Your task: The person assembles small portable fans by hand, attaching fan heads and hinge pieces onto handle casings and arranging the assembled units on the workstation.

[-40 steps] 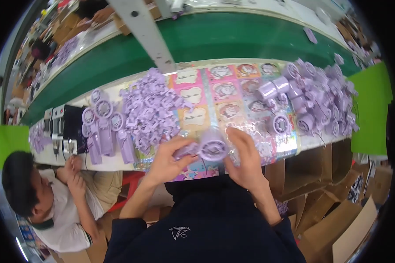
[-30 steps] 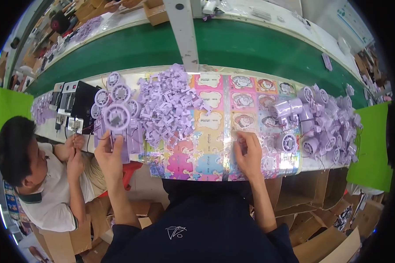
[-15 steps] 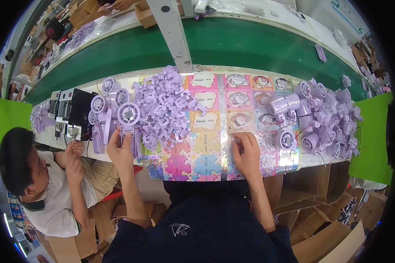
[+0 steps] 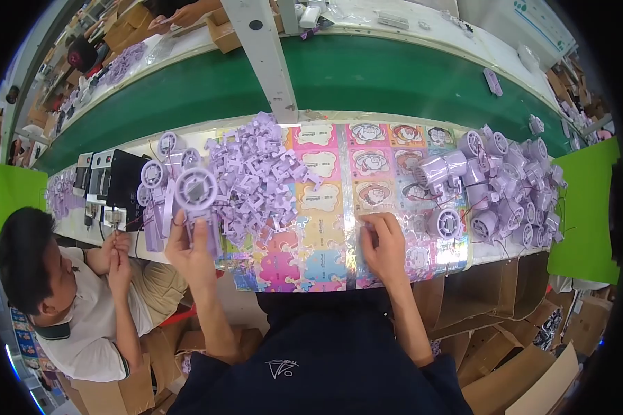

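At the far left, beside your white desk (image 4: 74,228), sits one co-worker in a white shirt (image 4: 83,339), two hands held together near the edge. Next on the desk stands black boxy equipment with silvery fronts (image 4: 123,188), apparently two units. Then comes a group of pale purple plastic parts with round, spoked heads (image 4: 154,173); four heads can be counted. Just in front, your left hand (image 4: 190,252) pinches the handle of one pale purple plastic wand with a ring-shaped head (image 4: 196,189), head pointing away from you. The step in hand is judged to be placing this wand beside the group; the next move would call for keeping its head clear of its neighbours. To its right lies one heap of small pale purple plastic brackets (image 4: 259,180), too tangled to count. Over one glossy sheet of coloured printed panels (image 4: 322,242), your right hand (image 4: 384,245) is loosely curled, holding nothing. Farther right stand one lone pale purple cylindrical housing (image 4: 446,223) and one heap of similar wired housings (image 4: 509,187), uncountable through overlap.
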Available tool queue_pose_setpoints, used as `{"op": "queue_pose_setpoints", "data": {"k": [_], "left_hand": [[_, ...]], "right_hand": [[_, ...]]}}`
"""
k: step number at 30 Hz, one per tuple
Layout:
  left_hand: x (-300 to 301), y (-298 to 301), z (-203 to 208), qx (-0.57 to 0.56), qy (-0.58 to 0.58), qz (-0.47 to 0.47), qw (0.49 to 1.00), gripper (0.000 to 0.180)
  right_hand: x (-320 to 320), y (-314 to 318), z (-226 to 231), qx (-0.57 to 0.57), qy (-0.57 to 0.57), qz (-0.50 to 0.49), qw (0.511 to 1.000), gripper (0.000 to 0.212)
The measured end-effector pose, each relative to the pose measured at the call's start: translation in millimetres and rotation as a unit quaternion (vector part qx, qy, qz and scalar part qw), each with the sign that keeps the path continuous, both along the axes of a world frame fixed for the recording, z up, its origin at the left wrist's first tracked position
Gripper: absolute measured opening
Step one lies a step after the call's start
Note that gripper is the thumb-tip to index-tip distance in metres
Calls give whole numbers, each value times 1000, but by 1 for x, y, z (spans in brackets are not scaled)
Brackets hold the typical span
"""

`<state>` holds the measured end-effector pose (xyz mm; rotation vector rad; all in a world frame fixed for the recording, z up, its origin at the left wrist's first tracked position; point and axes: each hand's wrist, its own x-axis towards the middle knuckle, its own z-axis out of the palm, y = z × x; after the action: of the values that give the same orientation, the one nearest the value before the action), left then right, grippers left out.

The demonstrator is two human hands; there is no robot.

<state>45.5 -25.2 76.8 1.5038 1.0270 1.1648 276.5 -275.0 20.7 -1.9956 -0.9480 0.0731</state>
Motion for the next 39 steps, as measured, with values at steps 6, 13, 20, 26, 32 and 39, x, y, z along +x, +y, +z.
{"op": "queue_pose_setpoints", "data": {"k": [6,13,20,26,32,39], "left_hand": [[103,-32,5,2,-14,-184,983,39],[247,-59,-21,-1,221,-312,924,42],[278,-37,-50,64,261,-279,922,39],[296,-6,-40,73,280,-339,895,37],[314,26,-31,79,328,-381,861,37],[315,33,-28,10,311,-405,860,33]], "right_hand": [[-1,0,1,0,1,6,1000,24],[-2,-2,0,19,-8,-1,1000,21],[0,-1,6,24,13,-2,1000,17],[4,-5,3,26,27,-3,999,16],[3,-3,5,32,23,-3,999,16],[3,-4,4,32,34,-4,999,16]]}}
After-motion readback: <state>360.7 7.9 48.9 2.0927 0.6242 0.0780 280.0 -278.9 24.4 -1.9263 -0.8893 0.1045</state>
